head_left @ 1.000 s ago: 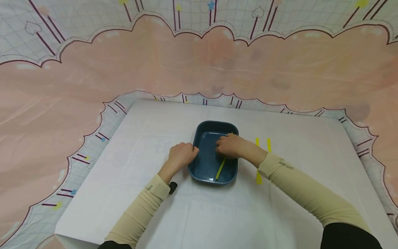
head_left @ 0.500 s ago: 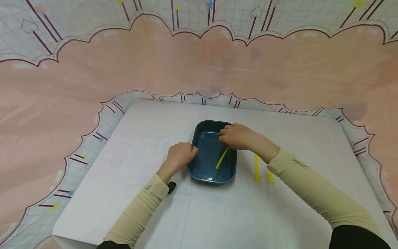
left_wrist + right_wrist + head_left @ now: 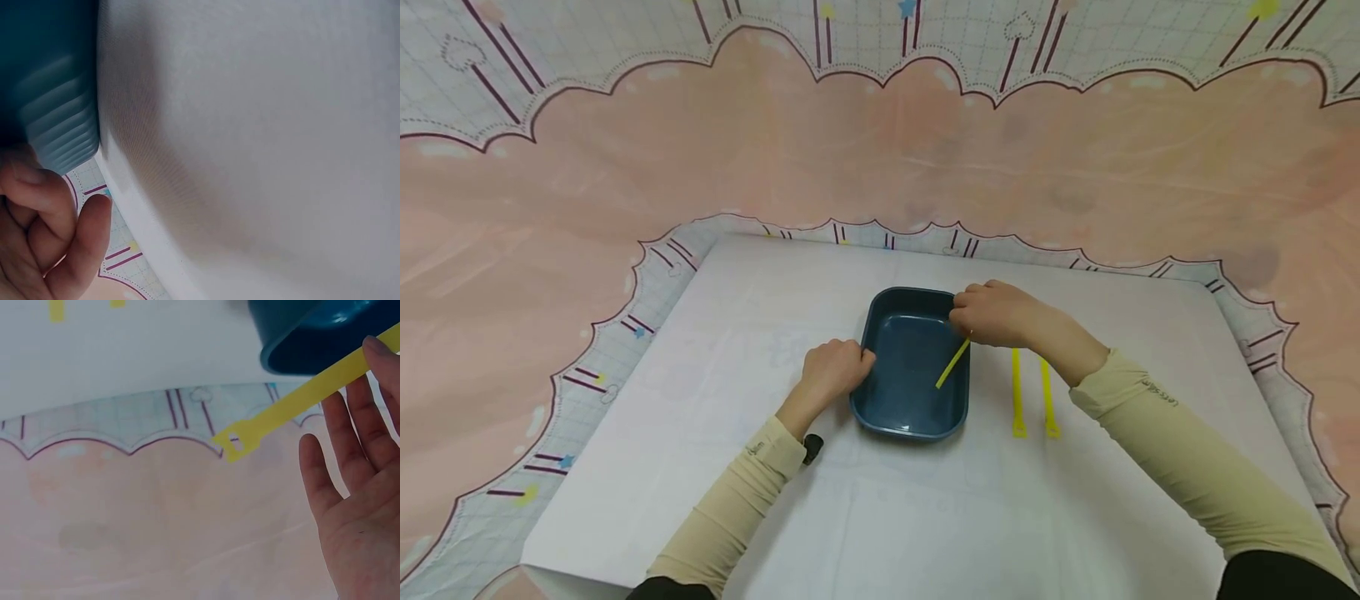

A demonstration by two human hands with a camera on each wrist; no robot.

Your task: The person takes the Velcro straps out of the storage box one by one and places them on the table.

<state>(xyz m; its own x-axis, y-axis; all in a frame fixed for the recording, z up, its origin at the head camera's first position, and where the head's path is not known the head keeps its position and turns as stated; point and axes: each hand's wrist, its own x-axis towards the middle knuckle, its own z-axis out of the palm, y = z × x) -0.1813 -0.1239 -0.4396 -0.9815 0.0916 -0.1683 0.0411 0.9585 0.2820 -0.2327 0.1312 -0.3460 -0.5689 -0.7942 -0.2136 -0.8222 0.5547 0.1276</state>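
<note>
My left hand [image 3: 833, 373] holds the left wall of a dark blue rectangular tray [image 3: 898, 367]. In the left wrist view, the curled fingers [image 3: 56, 206] lie against the tray's ribbed side [image 3: 59, 119]. Over the tray's upper right corner, my right hand [image 3: 1000, 315] pinches a yellow strap-style cable tie [image 3: 953, 363]. The right wrist view shows this cable tie [image 3: 290, 407] between thumb and fingers, its slotted head sticking out past the hand. Its other end slants down over the inside of the tray.
Two more yellow cable ties, a left one [image 3: 1018, 396] and a right one [image 3: 1049, 400], lie side by side on the white table [image 3: 880, 517], right of the tray. A patterned pink cloth [image 3: 850, 158] surrounds the white surface.
My right hand has moved right and away from the body, lifting the pinched cable tie from inside the tray toward its upper right rim. The left hand stays on the tray.
</note>
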